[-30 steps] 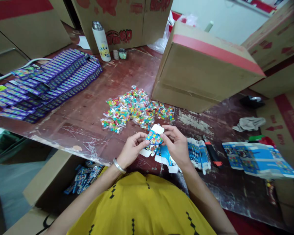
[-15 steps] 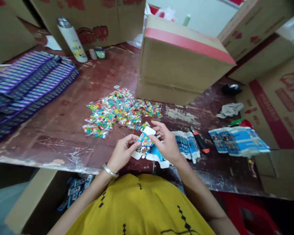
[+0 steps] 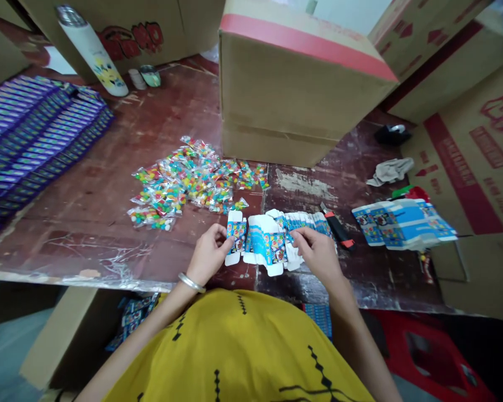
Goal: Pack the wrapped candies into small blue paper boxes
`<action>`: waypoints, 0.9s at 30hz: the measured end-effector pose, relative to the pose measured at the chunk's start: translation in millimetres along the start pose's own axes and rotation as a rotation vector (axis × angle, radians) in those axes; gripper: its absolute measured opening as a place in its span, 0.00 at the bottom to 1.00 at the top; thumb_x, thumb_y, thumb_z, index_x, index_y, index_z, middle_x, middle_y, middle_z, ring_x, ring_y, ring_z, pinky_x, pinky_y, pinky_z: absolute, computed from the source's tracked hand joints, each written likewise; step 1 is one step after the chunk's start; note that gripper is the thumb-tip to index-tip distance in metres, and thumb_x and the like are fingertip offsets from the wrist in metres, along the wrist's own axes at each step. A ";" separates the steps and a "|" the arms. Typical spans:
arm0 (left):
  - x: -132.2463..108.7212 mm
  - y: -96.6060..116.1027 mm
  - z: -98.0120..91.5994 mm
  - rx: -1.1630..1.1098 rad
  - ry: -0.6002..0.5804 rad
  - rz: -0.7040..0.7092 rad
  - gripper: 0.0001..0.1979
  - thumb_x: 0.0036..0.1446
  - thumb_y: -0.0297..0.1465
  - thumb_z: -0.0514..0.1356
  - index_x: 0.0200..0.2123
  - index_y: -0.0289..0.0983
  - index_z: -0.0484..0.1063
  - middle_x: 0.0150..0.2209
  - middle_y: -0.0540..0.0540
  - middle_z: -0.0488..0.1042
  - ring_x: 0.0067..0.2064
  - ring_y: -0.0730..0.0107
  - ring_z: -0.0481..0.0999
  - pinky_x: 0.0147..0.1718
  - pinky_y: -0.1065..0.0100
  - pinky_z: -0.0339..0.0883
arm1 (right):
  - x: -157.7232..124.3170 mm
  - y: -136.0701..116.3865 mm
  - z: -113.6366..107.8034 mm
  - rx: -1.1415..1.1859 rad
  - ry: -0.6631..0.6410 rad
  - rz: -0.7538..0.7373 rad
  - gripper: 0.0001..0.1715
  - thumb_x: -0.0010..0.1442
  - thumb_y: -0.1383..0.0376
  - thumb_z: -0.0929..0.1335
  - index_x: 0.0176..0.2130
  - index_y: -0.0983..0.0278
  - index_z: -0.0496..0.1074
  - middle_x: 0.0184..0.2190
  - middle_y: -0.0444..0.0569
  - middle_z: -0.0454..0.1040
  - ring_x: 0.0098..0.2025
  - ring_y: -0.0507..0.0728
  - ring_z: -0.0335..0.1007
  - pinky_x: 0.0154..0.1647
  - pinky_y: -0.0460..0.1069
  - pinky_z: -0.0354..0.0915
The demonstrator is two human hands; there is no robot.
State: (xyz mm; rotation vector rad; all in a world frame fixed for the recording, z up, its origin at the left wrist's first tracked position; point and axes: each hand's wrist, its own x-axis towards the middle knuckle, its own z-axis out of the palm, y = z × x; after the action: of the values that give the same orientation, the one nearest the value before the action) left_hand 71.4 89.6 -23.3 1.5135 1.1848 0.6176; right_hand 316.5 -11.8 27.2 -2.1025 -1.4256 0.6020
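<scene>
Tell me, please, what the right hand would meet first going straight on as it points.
The right hand would probably meet the flattened boxes just ahead, though it may already touch them.

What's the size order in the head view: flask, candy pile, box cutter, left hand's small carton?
1. Candy pile
2. Flask
3. Small carton and box cutter: too alike to rank

Red arrows are printed on the right-hand box [image 3: 465,195] and the box behind it [image 3: 421,36]; no lettering can be read.
</scene>
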 end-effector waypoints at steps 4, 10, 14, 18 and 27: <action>-2.2 2.3 -7.6 0.101 0.017 -0.008 0.10 0.52 0.36 0.61 0.29 0.37 0.65 0.22 0.54 0.69 0.24 0.73 0.67 0.25 0.72 0.56 | 0.1 -8.1 13.3 -0.112 -0.091 -0.059 0.15 0.64 0.60 0.61 0.36 0.61 0.75 0.27 0.47 0.77 0.29 0.56 0.73 0.31 0.47 0.60; -8.1 10.9 8.7 -0.315 -0.174 -0.114 0.13 0.53 0.38 0.62 0.31 0.36 0.64 0.26 0.53 0.70 0.27 0.74 0.69 0.26 0.73 0.62 | 1.3 -19.1 21.5 0.117 -0.160 -0.002 0.19 0.65 0.54 0.61 0.36 0.62 0.74 0.25 0.45 0.76 0.23 0.53 0.71 0.27 0.47 0.62; -10.3 26.9 34.9 -0.348 -0.286 -0.022 0.12 0.54 0.37 0.63 0.33 0.35 0.66 0.29 0.51 0.71 0.30 0.73 0.71 0.30 0.72 0.65 | 0.5 -22.6 25.0 0.358 -0.219 0.049 0.17 0.61 0.52 0.65 0.36 0.63 0.70 0.22 0.42 0.73 0.19 0.52 0.68 0.20 0.46 0.60; -4.8 27.5 34.7 -0.282 -0.265 -0.015 0.13 0.57 0.40 0.59 0.35 0.35 0.68 0.33 0.48 0.73 0.34 0.68 0.75 0.33 0.67 0.70 | 0.5 -14.6 22.1 0.194 -0.110 0.070 0.16 0.61 0.53 0.65 0.35 0.64 0.70 0.18 0.41 0.69 0.18 0.52 0.67 0.20 0.46 0.58; 5.4 9.4 17.5 -0.261 -0.191 -0.167 0.21 0.54 0.38 0.62 0.48 0.32 0.70 0.48 0.35 0.75 0.45 0.56 0.78 0.39 0.60 0.74 | -1.1 -8.9 24.8 -0.205 -0.015 -0.068 0.30 0.59 0.63 0.66 0.60 0.62 0.62 0.37 0.51 0.74 0.33 0.57 0.72 0.37 0.52 0.67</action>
State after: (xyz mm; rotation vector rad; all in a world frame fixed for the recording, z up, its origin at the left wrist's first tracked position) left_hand 91.7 87.7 -20.9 1.2115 1.0285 0.4828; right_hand 294.5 -5.8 14.1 -2.1983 -1.6200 0.4634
